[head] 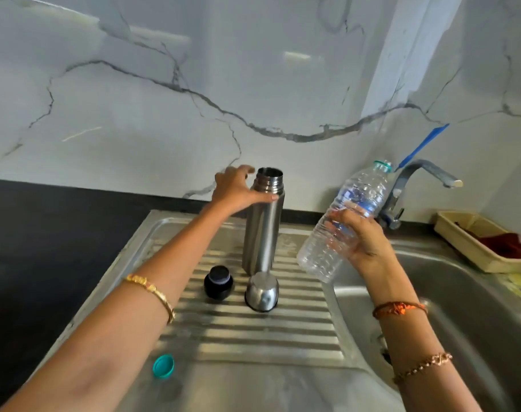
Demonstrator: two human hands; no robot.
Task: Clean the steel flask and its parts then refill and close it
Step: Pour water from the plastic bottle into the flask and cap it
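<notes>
**Kitchen corner with marble-patterned wall**

White wall panels [194, 99] veined in grey meet a black tabletop [45, 227]. A steel sink [476, 307] with ribbed drainboard [253, 331] is set in it; a grey tap [416, 179] stands behind. Light glares off the wall.

Open steel flask [260, 227] upright on ribbed drainboard [247, 328].
</notes>
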